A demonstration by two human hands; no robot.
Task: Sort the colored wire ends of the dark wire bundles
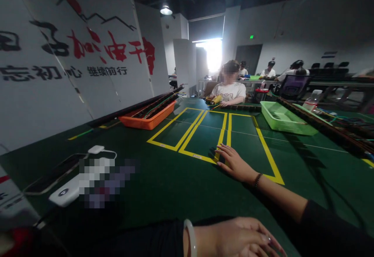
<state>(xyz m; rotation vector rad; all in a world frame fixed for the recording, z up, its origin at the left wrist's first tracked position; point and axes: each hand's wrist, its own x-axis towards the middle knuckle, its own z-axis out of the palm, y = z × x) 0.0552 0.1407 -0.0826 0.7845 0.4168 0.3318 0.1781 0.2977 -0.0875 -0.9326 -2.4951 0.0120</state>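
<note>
My right hand [232, 162] lies open on the green tabletop [163, 179], its fingers spread over yellow tape [193, 156] near the inner corners of the marked rectangles. Nothing is in it. A dark beaded bracelet [257, 180] circles that wrist. Close to me at the bottom edge, my left hand [238, 239] reaches across to the right, wearing a pale bangle [190, 236]. Its fingers are loosely extended and partly cut off by the frame; no object shows in them.
At left are an orange basket [149, 121] holding dark strips and wires, a phone [60, 171] and a white power bank [68, 190]. A green basket [288, 122], long dark strip [324, 126] and bottle [312, 100] stand right. Across sits a person [238, 91] with a yellow object [216, 100].
</note>
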